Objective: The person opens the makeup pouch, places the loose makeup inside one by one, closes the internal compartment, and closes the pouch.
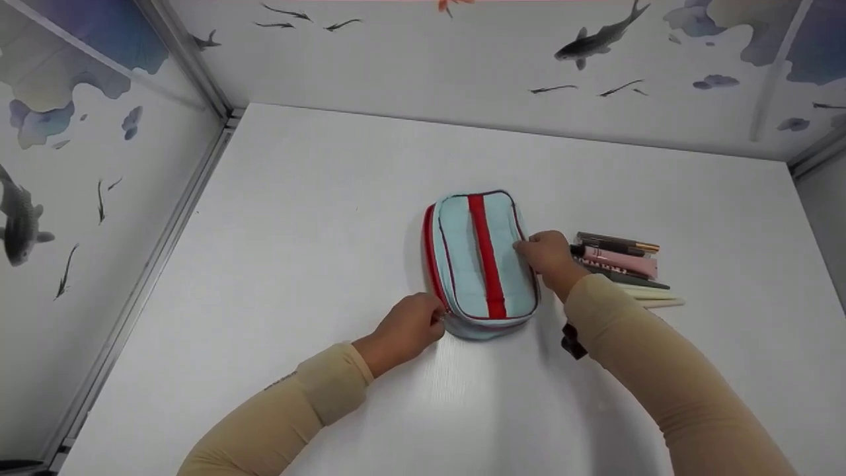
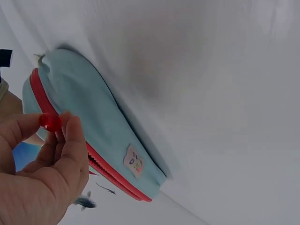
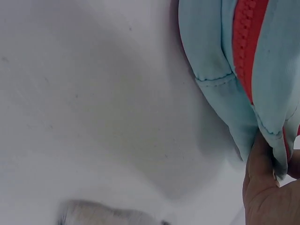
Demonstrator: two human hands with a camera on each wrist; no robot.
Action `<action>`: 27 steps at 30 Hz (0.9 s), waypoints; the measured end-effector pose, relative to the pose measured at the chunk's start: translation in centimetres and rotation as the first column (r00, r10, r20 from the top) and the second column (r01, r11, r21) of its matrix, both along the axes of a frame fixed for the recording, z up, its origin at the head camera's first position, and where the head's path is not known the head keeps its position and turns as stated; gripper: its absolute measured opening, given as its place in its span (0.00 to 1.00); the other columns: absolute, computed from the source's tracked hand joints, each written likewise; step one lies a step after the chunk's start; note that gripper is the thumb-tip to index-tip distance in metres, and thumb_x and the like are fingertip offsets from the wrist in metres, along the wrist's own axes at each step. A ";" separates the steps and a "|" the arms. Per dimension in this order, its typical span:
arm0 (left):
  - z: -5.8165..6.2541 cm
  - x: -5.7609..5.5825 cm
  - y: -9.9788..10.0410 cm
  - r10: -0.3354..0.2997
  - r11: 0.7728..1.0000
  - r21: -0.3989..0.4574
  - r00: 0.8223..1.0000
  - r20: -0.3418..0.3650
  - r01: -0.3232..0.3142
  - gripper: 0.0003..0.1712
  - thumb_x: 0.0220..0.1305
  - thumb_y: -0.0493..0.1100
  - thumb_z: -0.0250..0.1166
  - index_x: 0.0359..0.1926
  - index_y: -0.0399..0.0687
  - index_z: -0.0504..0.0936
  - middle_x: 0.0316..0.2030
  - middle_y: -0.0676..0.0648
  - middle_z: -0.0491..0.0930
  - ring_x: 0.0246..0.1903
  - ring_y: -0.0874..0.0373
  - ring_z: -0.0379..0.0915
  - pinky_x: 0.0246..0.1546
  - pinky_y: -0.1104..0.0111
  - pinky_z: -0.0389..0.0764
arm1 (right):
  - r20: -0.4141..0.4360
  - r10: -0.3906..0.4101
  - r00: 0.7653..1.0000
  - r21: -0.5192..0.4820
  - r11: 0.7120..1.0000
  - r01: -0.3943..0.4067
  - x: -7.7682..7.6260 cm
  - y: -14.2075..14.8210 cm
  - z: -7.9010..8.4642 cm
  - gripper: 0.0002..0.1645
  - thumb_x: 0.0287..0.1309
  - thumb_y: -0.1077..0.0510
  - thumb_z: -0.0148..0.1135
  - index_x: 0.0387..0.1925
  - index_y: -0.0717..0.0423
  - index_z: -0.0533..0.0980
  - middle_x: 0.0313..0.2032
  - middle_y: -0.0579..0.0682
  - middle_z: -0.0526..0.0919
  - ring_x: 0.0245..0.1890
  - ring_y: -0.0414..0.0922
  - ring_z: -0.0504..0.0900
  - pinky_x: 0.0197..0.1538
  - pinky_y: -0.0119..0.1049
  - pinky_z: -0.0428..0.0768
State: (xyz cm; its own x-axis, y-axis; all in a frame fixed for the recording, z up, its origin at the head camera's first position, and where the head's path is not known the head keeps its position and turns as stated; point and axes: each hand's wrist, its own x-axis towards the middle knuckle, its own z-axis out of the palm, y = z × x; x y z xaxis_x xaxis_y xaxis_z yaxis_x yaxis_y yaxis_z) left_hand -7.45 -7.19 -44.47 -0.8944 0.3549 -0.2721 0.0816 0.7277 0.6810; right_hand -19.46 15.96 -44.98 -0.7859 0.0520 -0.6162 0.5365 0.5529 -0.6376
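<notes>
A light blue pouch (image 1: 456,258) with a red strip across its top and dark red piping lies on the white table. Along its left side runs a red zipper (image 2: 115,176), whose teeth are partly visible in the left wrist view. At the pouch's near left corner my left hand (image 1: 411,327) pinches a round red bead-like zipper pull (image 2: 50,122) between thumb and finger. My right hand (image 1: 550,258) grips the pouch's right edge, and the right wrist view has the fabric (image 3: 269,126) between thumb and fingers. A small printed label (image 2: 133,161) sits on the pouch's side.
Right of the pouch lie a pink tube (image 1: 621,262), dark pencil-like sticks (image 1: 611,242) and pale slim sticks (image 1: 651,295), partly behind my right wrist. White printed panels (image 1: 423,59) bound the table's back and left sides.
</notes>
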 end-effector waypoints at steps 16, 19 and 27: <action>-0.7 -1.1 -1.5 -0.038 0.999 -0.028 0.999 0.023 0.038 0.09 0.60 0.34 0.63 0.42 0.42 0.81 0.33 0.51 0.76 0.36 0.57 0.69 0.40 0.68 0.76 | 0.106 -0.009 0.994 -0.074 0.997 0.017 -0.9 1.2 -0.9 0.32 0.65 0.52 0.54 0.65 0.66 0.64 0.54 0.58 0.73 0.48 0.47 0.76 0.57 0.40 0.76; -0.6 -1.6 -2.0 -0.021 0.998 -0.059 0.999 0.028 0.022 0.09 0.61 0.35 0.63 0.44 0.42 0.81 0.34 0.50 0.77 0.37 0.56 0.70 0.41 0.67 0.77 | 0.134 -0.025 0.991 -0.099 0.994 0.038 -1.3 1.2 -1.2 0.32 0.64 0.52 0.56 0.64 0.66 0.64 0.52 0.57 0.73 0.47 0.46 0.76 0.56 0.38 0.77; -0.8 -3.3 -3.8 0.069 0.994 -0.081 0.998 0.006 -0.068 0.11 0.62 0.35 0.62 0.46 0.41 0.82 0.36 0.48 0.78 0.38 0.54 0.70 0.45 0.65 0.77 | 0.232 -0.002 0.973 -0.230 0.972 0.056 -1.5 1.6 -1.0 0.29 0.64 0.54 0.58 0.62 0.64 0.64 0.51 0.57 0.75 0.46 0.47 0.76 0.52 0.37 0.79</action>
